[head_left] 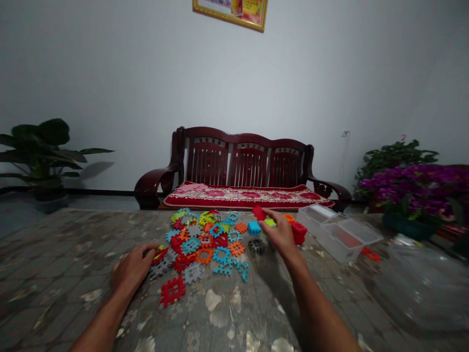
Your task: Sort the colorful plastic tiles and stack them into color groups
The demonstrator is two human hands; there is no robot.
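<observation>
My right hand (281, 232) pinches a red interlocking plastic piece (259, 212) between thumb and fingers, raised over the far side of the table. Below it sit a black stack of pieces (256, 246) and a blue stack (254, 227). A red stack (299, 232) stands just right of that hand. At the left edge of a loose pile, my left hand (132, 266) is curled round red and yellow-green pieces (159, 254); its fingertips are partly hidden. Grey, blue (222, 254), orange (204, 254) and red pieces (173, 291) lie mixed in the pile.
Open clear plastic boxes (340, 239) lie at the right, with an orange-red piece (371, 253) beside them. Clear plastic containers (421, 283) stand nearer, and purple flowers (417, 188) in a pot behind. A wooden bench (247, 156) stands beyond the patterned table (220, 322).
</observation>
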